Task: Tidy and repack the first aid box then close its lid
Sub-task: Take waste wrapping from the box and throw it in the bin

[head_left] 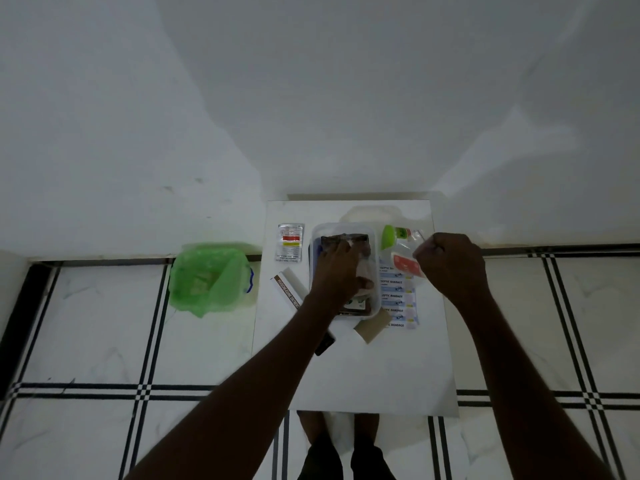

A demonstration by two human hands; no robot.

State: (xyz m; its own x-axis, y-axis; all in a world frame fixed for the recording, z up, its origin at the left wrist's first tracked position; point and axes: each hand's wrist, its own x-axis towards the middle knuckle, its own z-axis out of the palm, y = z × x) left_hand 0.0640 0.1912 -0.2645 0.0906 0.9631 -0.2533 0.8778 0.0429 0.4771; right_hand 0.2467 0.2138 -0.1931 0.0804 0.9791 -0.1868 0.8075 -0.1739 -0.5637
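While the left hand presses flat into the open first aid box mid-table, the right hand pinches a clear packet beside it, bandage strips and ointment carton still unpacked, lid unseen.

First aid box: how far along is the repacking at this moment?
Partly done. The clear first aid box already holds some packets, and the left hand is pressing into it. The right hand pinches a clear pouch. Left outside: bandage strips, ointment carton, sachet, green-capped bottle. No lid is on the box.
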